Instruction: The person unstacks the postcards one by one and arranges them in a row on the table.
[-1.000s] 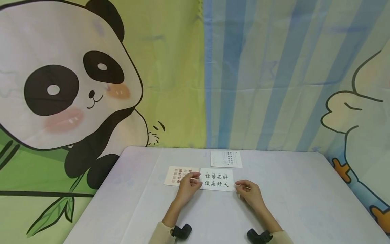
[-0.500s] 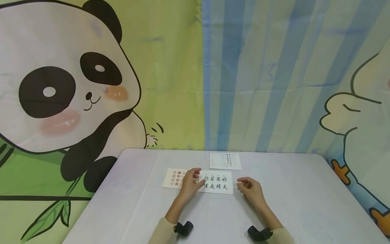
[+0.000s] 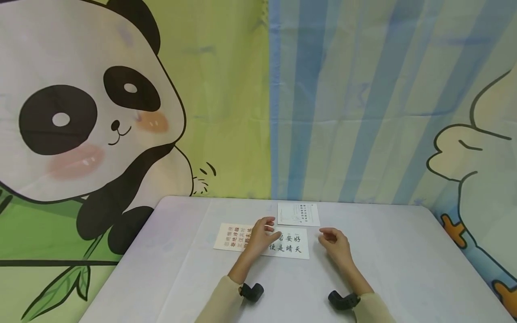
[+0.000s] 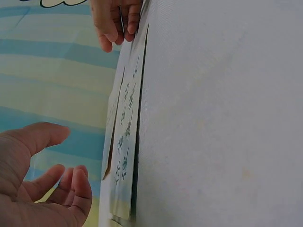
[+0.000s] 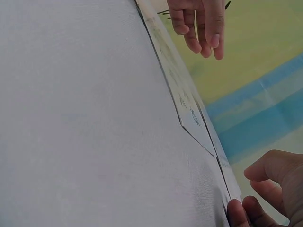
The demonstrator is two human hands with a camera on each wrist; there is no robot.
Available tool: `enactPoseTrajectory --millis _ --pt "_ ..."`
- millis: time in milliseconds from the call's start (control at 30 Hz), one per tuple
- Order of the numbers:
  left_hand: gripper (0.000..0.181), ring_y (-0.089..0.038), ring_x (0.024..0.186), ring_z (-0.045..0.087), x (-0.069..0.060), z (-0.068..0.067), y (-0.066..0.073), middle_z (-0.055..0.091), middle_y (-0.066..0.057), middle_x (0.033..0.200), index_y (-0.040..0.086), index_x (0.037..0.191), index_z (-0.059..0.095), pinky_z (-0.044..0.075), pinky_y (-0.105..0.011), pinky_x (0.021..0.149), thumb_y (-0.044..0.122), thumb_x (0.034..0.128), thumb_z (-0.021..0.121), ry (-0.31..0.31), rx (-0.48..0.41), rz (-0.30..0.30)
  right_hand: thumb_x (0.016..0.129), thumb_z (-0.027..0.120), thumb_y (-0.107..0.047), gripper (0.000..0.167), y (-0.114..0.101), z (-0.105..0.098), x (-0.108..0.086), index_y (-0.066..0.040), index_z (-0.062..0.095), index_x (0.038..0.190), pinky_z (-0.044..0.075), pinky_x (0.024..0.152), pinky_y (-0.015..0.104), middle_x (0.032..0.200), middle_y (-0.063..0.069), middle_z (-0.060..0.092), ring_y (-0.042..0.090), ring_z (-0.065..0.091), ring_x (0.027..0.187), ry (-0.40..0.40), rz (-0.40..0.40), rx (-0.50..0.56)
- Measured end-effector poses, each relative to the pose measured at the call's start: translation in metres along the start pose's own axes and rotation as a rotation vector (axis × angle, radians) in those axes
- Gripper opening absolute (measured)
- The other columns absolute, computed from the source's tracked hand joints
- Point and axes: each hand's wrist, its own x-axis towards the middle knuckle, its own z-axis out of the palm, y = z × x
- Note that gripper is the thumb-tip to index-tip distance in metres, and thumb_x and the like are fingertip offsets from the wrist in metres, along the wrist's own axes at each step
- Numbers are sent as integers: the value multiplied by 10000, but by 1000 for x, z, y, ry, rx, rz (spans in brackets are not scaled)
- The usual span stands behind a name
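Observation:
In the head view, my left hand [image 3: 260,237] is over the seam between two cards, its fingers loosely bent and holding nothing. Beneath it lies a white card [image 3: 298,251] with two rows of large black characters, partly covered by the hand. To its left sits a cream card [image 3: 226,237] with reddish-brown writing. My right hand [image 3: 337,249] hovers just right of the white card, apart from it, fingers relaxed. The left wrist view shows the left hand [image 4: 52,189] with a gap between thumb and fingers, beside the white card [image 4: 128,156].
Farther back on the pale table [image 3: 383,260] lies another white card [image 3: 288,214] with small dark print. Behind the table hangs a curtain [image 3: 226,112] with a printed panda. Each wrist carries a black camera mount [image 3: 342,300].
My left hand has lifted from the cards' seam and shifted right and farther away, over the white card. The right hand has drawn off the card's right edge. The cards lie nearly unchanged.

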Motion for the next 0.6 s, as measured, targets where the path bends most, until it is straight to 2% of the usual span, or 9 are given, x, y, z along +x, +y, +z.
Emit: enactPoseTrajectory --millis 167,400,600 --pt "492 -240 940 585 8 9 1 567 -136 1062 -56 1251 553 520 -307 808 69 819 752 -1 8 -25 864 675 -26 288 4 3 9 65 639 1134 452 727 127 1075 209 626 250 572 956 12 11 4" --pt "481 -182 853 504 17 23 -5 544 -113 959 -98 1202 562 462 -254 761 43 788 764 63 51 -9 822 664 21 331 8 10 20 83 625 1144 427 696 101 1065 219 586 238 553 910 68 14 32" --pt "489 -180 855 531 21 28 -10 547 -101 960 -102 1215 564 490 -266 770 52 795 764 77 38 -64 836 658 -11 391 10 9 26 83 593 1210 424 720 120 1131 217 542 286 546 973 37 31 -21"
